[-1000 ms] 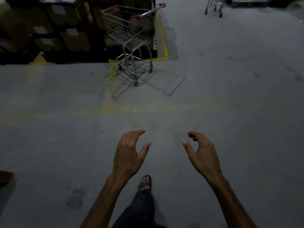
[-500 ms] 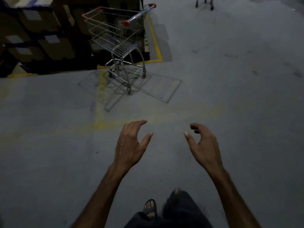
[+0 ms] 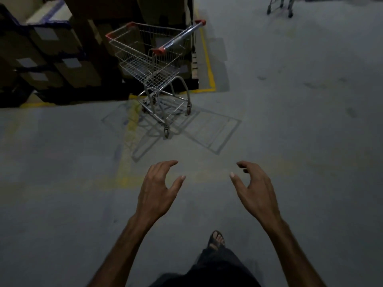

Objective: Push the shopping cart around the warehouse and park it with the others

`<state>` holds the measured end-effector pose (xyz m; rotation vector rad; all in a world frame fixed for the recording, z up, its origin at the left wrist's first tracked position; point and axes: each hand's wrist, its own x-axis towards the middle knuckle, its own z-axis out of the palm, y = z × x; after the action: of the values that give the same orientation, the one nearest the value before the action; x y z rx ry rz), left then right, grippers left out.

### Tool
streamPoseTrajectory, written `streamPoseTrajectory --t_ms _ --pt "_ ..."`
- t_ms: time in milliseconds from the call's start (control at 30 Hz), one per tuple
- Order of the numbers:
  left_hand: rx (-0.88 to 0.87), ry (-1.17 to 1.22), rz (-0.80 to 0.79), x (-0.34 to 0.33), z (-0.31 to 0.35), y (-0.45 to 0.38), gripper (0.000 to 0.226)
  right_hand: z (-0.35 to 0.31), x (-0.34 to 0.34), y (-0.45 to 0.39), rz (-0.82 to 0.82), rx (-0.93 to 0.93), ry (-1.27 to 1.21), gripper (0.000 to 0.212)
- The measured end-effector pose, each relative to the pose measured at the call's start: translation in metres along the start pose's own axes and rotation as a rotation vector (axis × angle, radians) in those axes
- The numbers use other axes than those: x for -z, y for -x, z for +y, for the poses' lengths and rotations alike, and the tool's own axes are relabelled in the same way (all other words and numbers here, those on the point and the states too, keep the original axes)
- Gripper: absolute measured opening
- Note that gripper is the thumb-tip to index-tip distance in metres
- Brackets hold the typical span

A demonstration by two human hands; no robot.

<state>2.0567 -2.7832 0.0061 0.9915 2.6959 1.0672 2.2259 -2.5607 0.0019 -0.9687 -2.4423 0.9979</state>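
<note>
I can read no words or numbers here; the pale labels [image 3: 47, 34] on the stacked cartons [image 3: 51, 65] look blank to me.

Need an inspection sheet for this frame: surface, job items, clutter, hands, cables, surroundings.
Surface: grey concrete floor with worn yellow lines.
Job's things: empty wire shopping cart, red-capped handle, standing alone ahead; another cart partly seen at top right.
Clutter: nothing seen.
Hands: left hand and right hand both open, empty, apart from the cart.
Cables: nothing seen.
Surroundings: stacked cardboard boxes at left; dim light.
</note>
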Motion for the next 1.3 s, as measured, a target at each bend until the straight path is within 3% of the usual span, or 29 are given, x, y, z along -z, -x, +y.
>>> streamPoseTrajectory --t_ms 433,733,1000,1300 --pt "0.110 0.040 0.074 -0.045 -0.010 -0.190 0.040 0.002 -0.024 -0.236 -0.114 0.081 0.083 0.043" --pt "0.055 0.069 0.036 -0.071 -0.051 -0.382 0.041 -0.018 -0.059 -0.398 -0.095 0.000 0.108 0.046" --pt "-0.107 0.023 -0.068 -0.091 -0.064 -0.528 0.046 -0.042 -0.073 -0.516 -0.035 -0.064 0.048 0.043" --pt "-0.019 0.046 -0.047 -0.124 -0.084 -0.633 0.043 -0.037 -0.094 -0.650 -0.125 -0.046 0.001 0.046"
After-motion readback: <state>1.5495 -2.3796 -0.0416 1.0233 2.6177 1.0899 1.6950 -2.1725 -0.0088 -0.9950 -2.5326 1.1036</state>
